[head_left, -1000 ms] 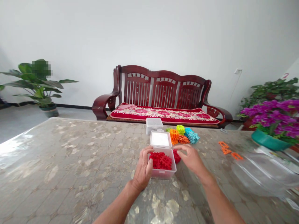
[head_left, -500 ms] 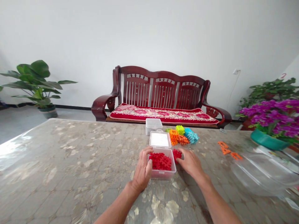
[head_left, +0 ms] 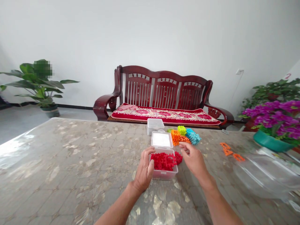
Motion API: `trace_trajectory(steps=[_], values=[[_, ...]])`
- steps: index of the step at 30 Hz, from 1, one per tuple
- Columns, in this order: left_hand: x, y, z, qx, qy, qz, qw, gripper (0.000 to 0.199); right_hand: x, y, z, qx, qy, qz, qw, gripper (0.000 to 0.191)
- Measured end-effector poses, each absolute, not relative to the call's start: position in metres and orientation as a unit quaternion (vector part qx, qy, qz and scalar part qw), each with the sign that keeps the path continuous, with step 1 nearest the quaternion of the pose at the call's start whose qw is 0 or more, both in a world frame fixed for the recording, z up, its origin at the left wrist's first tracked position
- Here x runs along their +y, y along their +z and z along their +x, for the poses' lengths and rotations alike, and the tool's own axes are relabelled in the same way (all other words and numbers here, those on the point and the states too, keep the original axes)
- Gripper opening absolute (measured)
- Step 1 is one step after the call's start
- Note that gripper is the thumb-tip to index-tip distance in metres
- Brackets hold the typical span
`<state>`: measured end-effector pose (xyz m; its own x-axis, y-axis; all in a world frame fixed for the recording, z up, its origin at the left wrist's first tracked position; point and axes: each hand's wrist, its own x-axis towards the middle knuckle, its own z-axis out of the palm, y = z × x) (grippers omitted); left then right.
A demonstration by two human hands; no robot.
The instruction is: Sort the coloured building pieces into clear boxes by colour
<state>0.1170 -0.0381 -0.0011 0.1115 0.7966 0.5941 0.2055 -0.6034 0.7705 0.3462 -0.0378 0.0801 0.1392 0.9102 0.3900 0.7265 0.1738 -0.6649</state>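
A clear plastic box [head_left: 164, 175] stands on the table with its lid [head_left: 161, 140] folded back, piled with red interlocking plastic pieces [head_left: 161, 161]. My left hand [head_left: 145, 167] grips the box's left wall, thumb by the rim. On top of the pile, toward the right, lies a red piece with a round opening [head_left: 171, 160]. More red pieces [head_left: 178, 157] rest against the box's right side. Just beyond them hovers my right hand [head_left: 192, 157], fingers loosely bent and apart, with nothing visible in it.
Behind the lid stands a second, closed box [head_left: 155, 126]. Orange [head_left: 175, 137], lime [head_left: 182, 130] and blue pieces [head_left: 193, 136] are heaped beside it. Farther right lie loose orange pieces [head_left: 232, 152], a large clear container [head_left: 267, 176] and a flowerpot [head_left: 269, 140].
My right hand has moved off the red pieces beside the box, forward and slightly right. A red piece with a round opening now shows atop the pile. The left hand keeps its place.
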Motion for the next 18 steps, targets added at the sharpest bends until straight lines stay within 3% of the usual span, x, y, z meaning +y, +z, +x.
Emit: trace_trajectory(steps=[4, 12, 18], values=[[-0.038, 0.000, 0.117, 0.359, 0.559, 0.699, 0.264, 0.031, -0.044, 0.080, 0.350, -0.662, 0.144, -0.615, 0.405, 0.034], [-0.038, 0.000, 0.117, 0.357, 0.555, 0.706, 0.258, 0.030, -0.054, 0.110, 0.331, -0.816, 0.104, -0.535, 0.192, 0.052], [-0.038, -0.001, 0.117, 0.356, 0.558, 0.702, 0.263, 0.031, -0.053, 0.114, 0.323, -0.822, 0.076, -0.540, 0.167, 0.048]])
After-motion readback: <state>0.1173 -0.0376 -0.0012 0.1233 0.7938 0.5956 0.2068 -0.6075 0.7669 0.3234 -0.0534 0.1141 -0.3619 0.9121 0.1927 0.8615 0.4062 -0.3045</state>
